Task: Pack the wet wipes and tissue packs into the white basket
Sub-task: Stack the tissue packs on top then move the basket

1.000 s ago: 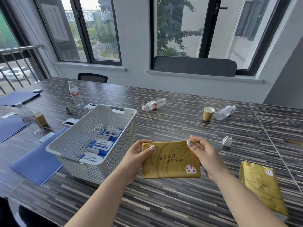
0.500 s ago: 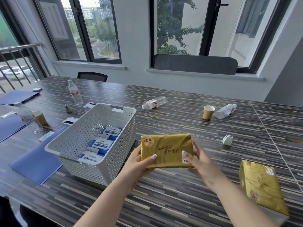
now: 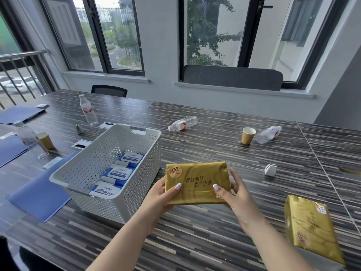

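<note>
Meeting room w/ big windows; long striped wood-grain surface point(image 3: 224, 145) carries everything. Since a sec ago the gold tissue pack point(image 3: 197, 182) has been lifted off the surface and brought left, now in the air just right of the white basket point(image 3: 93, 163), level w/ its rim. Left hand point(image 3: 156, 194) grips the pack's left edge, thumb on its face; right hand point(image 3: 236, 190) grips the right edge the same way. So it's the carry stage, drop-in likely next. Three blue wet wipes packs point(image 3: 117, 174) already lie in the basket's right half; left half looks free. A second gold tissue pack point(image 3: 310, 229) waits on the surface near right. Elsewhere: water bottles, paper cup point(image 3: 247, 135), blue folders far left.
</note>
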A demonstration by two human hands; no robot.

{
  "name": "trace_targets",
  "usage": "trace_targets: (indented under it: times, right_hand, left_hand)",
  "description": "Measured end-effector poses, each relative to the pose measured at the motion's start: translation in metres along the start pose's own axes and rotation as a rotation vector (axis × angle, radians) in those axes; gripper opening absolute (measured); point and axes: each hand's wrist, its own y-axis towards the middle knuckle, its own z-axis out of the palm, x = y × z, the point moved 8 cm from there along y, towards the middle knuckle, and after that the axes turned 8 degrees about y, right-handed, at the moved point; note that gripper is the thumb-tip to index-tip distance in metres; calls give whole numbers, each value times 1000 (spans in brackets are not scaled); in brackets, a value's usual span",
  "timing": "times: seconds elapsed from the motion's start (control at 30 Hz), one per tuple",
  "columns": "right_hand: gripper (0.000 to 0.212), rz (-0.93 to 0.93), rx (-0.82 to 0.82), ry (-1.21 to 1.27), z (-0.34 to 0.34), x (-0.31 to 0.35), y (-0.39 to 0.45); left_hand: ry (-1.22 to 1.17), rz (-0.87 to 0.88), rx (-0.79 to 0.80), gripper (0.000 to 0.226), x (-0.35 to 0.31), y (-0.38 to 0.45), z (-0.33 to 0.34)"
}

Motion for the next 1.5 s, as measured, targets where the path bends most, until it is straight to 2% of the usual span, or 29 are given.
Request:
trace_targets:
  times: [0.07, 0.17, 0.3, 0.43, 0.6, 0.7, 0.9, 1.0, 1.07, 1.23, 1.37, 1.5]
  right_hand:
    - [105, -17, 14, -17, 3, 4, 2]
    - [71, -25, 72, 2, 18, 12, 9]
    - [53, 0, 119, -43, 51, 20, 22]
    - [56, 9, 45, -112, 91, 26, 40]
    - [34, -23, -83, -48, 127, 31, 55]
    - [26, -3, -131, 17, 153, 29, 65]
    - [24, 77, -126, 77, 221, 20, 97]
    - [26, 93, -97, 88, 253, 16, 115]
    - [40, 106, -84, 91, 270, 13, 125]
    - [63, 233, -114, 167, 295, -15, 148]
    - [44, 379, -152, 262, 306, -41, 156]
    - [42, 497, -234, 323, 308, -70, 167]
  left_hand:
    - [-3, 15, -18, 52, -6, -1, -5]
    - [26, 31, -25, 50, -17, -3, -13]
    - [33, 68, -48, 52, -30, -6, -38]
    - [83, 129, -88, 65, -42, -6, -76]
    - [58, 113, -123, 72, -50, 2, -121]
    - [58, 114, -112, 64, -62, 8, -149]
    - [2, 107, -70, 36, -80, 19, -210]
    - [-220, 1, -145, 22, -74, 30, -239]
    - [-419, -115, -234, 18, -62, 40, -256]
    - [-697, -266, -355, 21, -38, 59, -280]
    - [-808, -341, -439, 31, -20, 73, -287]
    - [-780, -452, -490, 38, 0, 98, -294]
